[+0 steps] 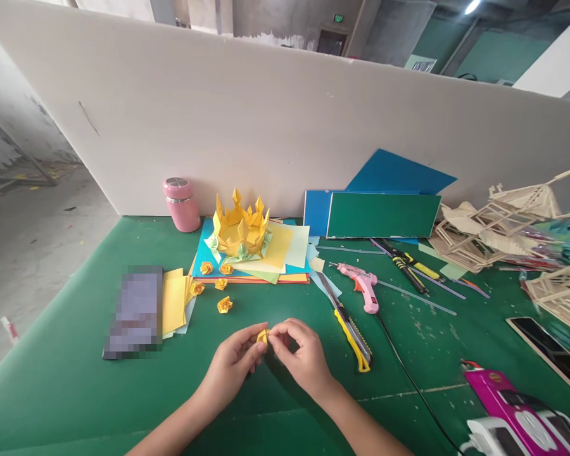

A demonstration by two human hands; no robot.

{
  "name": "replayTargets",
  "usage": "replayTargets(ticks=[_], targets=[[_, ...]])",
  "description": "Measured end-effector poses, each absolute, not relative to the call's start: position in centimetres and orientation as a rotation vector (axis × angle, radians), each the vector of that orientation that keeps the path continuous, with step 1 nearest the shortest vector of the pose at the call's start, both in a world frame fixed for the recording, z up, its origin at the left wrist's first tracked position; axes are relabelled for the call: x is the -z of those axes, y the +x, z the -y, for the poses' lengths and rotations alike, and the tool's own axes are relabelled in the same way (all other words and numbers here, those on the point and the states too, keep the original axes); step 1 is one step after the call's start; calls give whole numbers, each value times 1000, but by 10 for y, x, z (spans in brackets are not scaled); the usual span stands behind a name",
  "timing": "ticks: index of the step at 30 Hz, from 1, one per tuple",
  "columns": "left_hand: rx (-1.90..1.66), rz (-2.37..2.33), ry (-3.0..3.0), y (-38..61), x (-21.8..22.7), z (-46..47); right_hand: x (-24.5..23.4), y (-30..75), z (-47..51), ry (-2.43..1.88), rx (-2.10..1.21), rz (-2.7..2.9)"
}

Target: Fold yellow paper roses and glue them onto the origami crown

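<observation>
Between my two hands is a small folded yellow paper flower (263, 336), held just above the green table. My left hand (235, 358) pinches it from the left with thumb and fingers. From the right, the thumb and forefinger of my right hand (301, 354) pinch its edge. Ahead lie several finished-looking yellow paper roses (225, 305), loosely grouped. Behind them a yellow folded-paper crown (241, 231) with green paper leaves stands on stacked coloured paper (297, 244).
A pink hot glue gun (363, 285), its black cord trailing forward, and a yellow utility knife (351, 335) lie at right. A tablet-like slab (135, 313) and yellow paper sheets (173, 301) are at left. Wooden stick models (498, 221), a phone (551, 351) and a power strip (517, 405) occupy the right.
</observation>
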State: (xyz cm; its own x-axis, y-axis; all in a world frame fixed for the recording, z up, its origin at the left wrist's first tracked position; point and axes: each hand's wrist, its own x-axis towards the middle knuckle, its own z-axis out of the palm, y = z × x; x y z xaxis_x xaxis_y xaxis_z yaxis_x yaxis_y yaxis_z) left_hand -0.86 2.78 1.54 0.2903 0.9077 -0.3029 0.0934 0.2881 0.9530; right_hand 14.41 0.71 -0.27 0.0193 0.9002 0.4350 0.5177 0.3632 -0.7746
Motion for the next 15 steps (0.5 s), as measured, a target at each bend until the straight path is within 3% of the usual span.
replayTargets(ticks=[7, 12, 15], targets=[[-668, -1139, 1033, -13, -30, -45, -13, 141, -13, -1357, -612, 1591], [-739, -1126, 907, -9, -29, -45, -16, 138, -14, -1375, -382, 1700], [-735, -1136, 1024, -3, -25, -48, -16, 139, -15, -1420, -447, 1661]])
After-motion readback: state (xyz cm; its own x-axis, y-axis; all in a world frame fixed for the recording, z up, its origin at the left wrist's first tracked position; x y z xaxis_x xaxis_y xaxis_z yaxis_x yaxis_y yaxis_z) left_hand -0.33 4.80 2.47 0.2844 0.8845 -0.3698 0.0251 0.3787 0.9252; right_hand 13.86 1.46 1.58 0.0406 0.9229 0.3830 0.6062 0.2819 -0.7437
